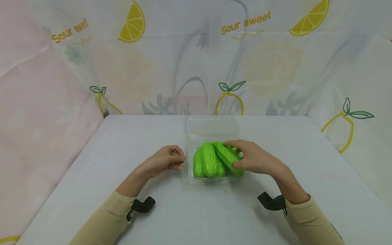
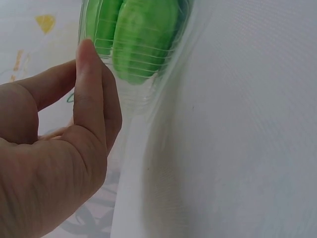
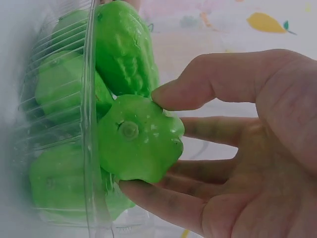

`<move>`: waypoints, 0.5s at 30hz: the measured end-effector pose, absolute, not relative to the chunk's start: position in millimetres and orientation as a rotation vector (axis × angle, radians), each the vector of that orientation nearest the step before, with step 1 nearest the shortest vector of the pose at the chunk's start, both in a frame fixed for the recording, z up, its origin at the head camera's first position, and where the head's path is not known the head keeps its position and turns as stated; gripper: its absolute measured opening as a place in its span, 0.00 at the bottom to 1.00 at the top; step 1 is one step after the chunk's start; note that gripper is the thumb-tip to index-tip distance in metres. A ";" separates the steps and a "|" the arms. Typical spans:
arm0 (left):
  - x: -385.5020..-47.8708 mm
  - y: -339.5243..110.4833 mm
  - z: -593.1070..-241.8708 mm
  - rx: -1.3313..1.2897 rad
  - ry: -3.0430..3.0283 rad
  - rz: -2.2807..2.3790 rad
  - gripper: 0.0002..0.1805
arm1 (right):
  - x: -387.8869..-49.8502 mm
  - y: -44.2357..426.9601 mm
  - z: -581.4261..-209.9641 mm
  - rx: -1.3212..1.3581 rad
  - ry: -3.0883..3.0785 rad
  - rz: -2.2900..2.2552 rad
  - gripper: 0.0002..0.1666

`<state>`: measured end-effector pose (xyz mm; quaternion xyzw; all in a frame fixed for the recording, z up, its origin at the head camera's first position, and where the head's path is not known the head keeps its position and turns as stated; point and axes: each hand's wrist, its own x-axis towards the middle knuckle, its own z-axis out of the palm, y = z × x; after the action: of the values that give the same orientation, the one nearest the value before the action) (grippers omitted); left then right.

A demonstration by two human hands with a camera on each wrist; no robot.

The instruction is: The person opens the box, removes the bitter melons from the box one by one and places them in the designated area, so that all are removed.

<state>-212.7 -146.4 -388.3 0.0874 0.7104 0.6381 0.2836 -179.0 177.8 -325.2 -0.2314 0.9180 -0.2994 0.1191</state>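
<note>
A clear plastic box (image 1: 211, 179) with a hinged lid (image 1: 211, 126) folded back stands mid-table, filled with several glossy green ridged vegetables that look like bitter melons (image 1: 209, 159). My left hand (image 1: 166, 159) pinches the box's left rim between thumb and fingers; the left wrist view shows the fingertips at the clear wall. On the other side, my right hand (image 1: 255, 158) grips the rightmost bitter melon (image 3: 138, 139) between thumb and fingers. That one lies slanted on top, its end rising above the box rim. The right-hand fingers are partly hidden behind it.
A white table (image 1: 137, 132) lies under everything. Behind it hangs a pale curtain (image 1: 171, 68) printed with lemons and lettering. Black curved wrist mounts (image 1: 144, 205) extend inward from both sleeves.
</note>
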 end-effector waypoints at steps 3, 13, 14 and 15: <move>-212.9 -146.4 -387.9 0.227 1.905 1.703 0.07 | -178.9 178.9 -324.0 -0.678 2.689 -0.886 0.41; -213.4 -149.6 -387.9 0.244 1.894 1.695 0.07 | -180.0 188.4 -319.5 -0.642 2.723 -0.929 0.42; -213.5 -149.9 -388.0 0.244 1.893 1.695 0.08 | -180.1 189.3 -318.8 -0.632 2.731 -0.932 0.42; -213.7 -150.1 -388.0 0.243 1.894 1.694 0.08 | -180.6 190.2 -318.3 -0.622 2.737 -0.937 0.42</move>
<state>-213.7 -150.1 -388.0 0.0912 0.7100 0.6350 0.2903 -180.6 190.2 -318.3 -0.2095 0.9210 -0.3155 0.0913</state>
